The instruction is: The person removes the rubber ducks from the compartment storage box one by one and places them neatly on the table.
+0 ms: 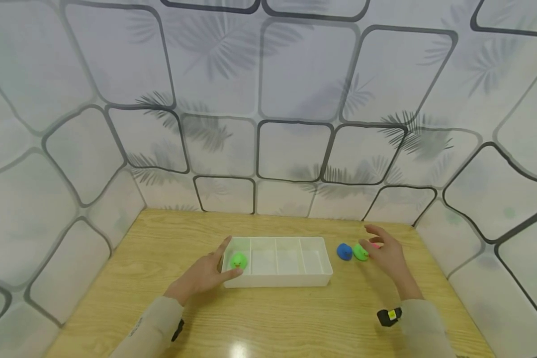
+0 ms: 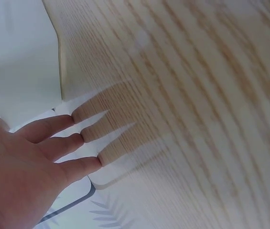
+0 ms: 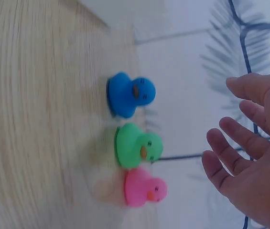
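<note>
A white tray divided into compartments sits on the table, with a bright green rubber duck in its leftmost one. My left hand rests at the tray's left end, thumb over the front rim and fingers along the side. Right of the tray stand a blue rubber duck, a green rubber duck and a pink rubber duck in a row. Above the green and pink ducks hovers my right hand, fingers spread and holding nothing; it partly hides the pink duck in the head view.
The wood-grain table runs back to a light wall patterned with dark outlines and leaves. Side walls of the same pattern enclose it left and right. The tray's other compartments lie right of the green duck.
</note>
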Tool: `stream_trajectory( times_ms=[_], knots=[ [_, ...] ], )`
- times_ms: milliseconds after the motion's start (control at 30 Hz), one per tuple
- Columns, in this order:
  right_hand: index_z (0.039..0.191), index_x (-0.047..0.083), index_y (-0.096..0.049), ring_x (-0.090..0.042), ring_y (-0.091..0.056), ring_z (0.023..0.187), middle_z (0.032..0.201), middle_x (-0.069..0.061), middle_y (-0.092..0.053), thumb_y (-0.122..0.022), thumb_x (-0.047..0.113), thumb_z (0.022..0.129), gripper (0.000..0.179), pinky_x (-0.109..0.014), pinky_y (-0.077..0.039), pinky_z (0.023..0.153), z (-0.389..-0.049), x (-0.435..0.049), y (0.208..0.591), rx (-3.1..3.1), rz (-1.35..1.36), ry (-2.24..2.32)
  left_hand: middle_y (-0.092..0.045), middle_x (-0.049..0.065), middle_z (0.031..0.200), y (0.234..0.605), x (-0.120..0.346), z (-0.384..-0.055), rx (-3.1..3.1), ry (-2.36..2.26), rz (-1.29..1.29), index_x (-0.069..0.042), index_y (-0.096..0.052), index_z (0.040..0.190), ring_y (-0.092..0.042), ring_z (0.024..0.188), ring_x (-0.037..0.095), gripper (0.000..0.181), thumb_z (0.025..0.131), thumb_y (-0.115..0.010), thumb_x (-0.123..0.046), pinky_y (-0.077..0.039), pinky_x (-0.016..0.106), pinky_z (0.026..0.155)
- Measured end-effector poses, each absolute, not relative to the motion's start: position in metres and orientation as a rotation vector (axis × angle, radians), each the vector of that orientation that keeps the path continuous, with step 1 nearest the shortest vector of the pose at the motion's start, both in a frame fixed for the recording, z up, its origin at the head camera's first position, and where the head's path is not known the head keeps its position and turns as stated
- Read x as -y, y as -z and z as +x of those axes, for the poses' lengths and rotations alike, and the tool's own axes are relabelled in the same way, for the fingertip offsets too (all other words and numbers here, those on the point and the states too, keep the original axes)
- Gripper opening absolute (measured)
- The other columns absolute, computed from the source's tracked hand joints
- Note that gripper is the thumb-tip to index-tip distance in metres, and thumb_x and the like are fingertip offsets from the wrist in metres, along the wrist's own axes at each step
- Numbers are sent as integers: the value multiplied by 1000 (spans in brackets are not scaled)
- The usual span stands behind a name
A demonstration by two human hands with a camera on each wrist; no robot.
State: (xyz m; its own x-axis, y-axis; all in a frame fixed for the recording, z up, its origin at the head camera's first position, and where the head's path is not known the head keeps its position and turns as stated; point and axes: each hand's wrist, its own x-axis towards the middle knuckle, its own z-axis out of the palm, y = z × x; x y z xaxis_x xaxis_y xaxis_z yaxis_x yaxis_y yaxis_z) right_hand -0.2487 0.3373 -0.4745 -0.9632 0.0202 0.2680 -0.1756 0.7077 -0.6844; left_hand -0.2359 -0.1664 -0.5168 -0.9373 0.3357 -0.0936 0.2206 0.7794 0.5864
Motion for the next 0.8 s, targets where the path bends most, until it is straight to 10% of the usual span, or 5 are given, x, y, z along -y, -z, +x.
stream_trajectory(
  times_ms=[267,400,500,800],
  knots=[
    [147,5,-57,-40,-67,116,145,-22,-63,-71,24,103,50,-29,-54,83,-253,-309,469,2661,247,-1063,-53,35,150,517,166,-236,-2775,-889,422,-26,-4,172,-66,120,44,109,94,-61,-75,-49,65,105],
    [148,8,-57,-39,-66,119,146,-20,-62,-71,26,103,51,-33,-55,84,-253,-297,465,2682,266,-1096,-70,21,110,516,165,-236,-2755,-895,414,-27,-2,172,-65,83,28,110,93,-63,-74,-54,49,82],
    [148,8,-58,-39,-66,118,144,-20,-63,-72,25,102,51,-31,-55,83,-252,-289,463,2677,283,-1116,-58,8,81,516,165,-237,-2738,-904,408,-30,0,171,-52,66,20,110,93,-64,-73,-45,39,70],
    [144,7,-62,-40,-68,113,135,-20,-68,-75,21,99,49,-26,-54,79,-255,-265,462,2634,367,-1165,-54,4,75,516,165,-237,-2724,-929,396,-34,2,171,-45,60,16,110,92,-64,-74,-43,36,67]
  ],
)
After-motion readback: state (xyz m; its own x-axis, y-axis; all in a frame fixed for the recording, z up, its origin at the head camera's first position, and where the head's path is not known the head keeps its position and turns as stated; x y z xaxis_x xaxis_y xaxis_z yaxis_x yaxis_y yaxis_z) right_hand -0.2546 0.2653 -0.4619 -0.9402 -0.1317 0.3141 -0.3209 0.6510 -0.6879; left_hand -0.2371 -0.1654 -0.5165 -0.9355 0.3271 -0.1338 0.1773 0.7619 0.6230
